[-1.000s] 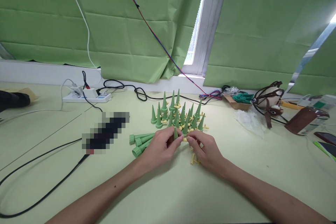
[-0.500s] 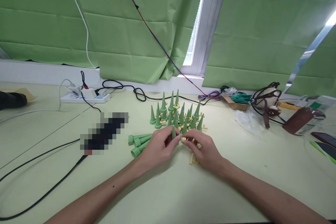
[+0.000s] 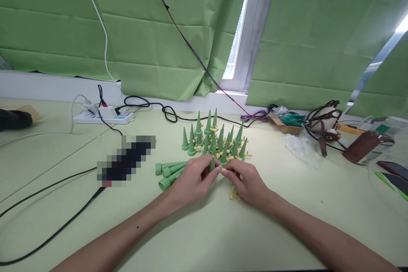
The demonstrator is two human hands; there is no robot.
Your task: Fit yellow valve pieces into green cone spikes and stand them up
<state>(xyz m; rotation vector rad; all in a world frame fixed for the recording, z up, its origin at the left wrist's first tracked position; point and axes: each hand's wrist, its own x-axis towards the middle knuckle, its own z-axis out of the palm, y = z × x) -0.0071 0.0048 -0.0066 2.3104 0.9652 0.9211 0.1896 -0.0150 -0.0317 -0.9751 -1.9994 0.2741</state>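
Note:
My left hand (image 3: 197,177) is closed around a green plastic watering spike (image 3: 212,163), its point upward. Facing it, my right hand (image 3: 246,177) pinches a small yellow valve (image 3: 223,169) at the spike's side; whether the two parts are joined is hidden by the fingers. Behind both hands stand several green spikes (image 3: 191,142) with yellow valves sticking out of their sides. Left of my left hand, several more green spikes (image 3: 172,174) lie on their sides. Loose yellow valves (image 3: 232,193) lie below my right hand.
A white power strip (image 3: 103,117) with plugs and black cables sits at the back left. A blurred dark object (image 3: 127,161) lies on the left. At the back right are a cardboard box (image 3: 288,126), clear plastic film (image 3: 299,146), a bag (image 3: 325,119) and a phone (image 3: 393,182).
Both hands have shifted very slightly to the right, with the spike and valve still between them. The standing spikes and the lying ones look the same.

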